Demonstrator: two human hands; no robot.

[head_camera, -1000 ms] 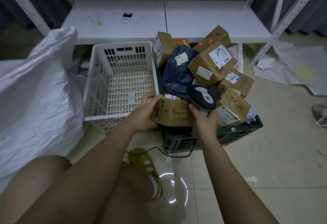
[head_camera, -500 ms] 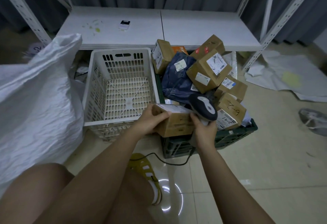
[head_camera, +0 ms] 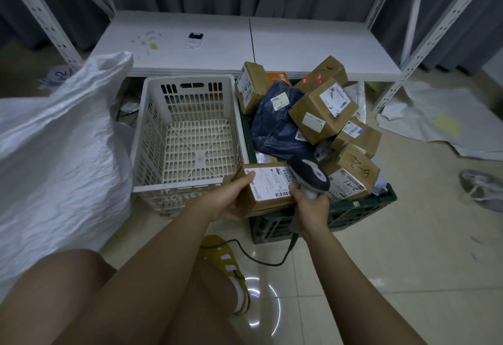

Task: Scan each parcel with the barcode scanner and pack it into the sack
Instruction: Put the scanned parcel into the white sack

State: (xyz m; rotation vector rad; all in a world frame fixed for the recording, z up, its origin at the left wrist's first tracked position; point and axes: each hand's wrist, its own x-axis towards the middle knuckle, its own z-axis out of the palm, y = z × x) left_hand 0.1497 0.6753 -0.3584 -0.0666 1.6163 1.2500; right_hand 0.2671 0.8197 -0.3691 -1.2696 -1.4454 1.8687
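The left hand [head_camera: 230,199] gripped a cardboard parcel [head_camera: 268,188], label upward; the right hand [head_camera: 310,203], touching its right edge, held the barcode scanner [head_camera: 309,174]. The sack [head_camera: 60,148] lay well left.

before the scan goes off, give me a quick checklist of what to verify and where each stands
1. Left hand grips the cardboard parcel: ok.
2. Shipping label faces up, barcodes showing: ok.
3. Right hand holds the barcode scanner: ok.
4. Scanner window aimed at the label: cannot tell.
5. Scan registered: cannot tell.
6. White sack mouth open to take the parcel: cannot tell.
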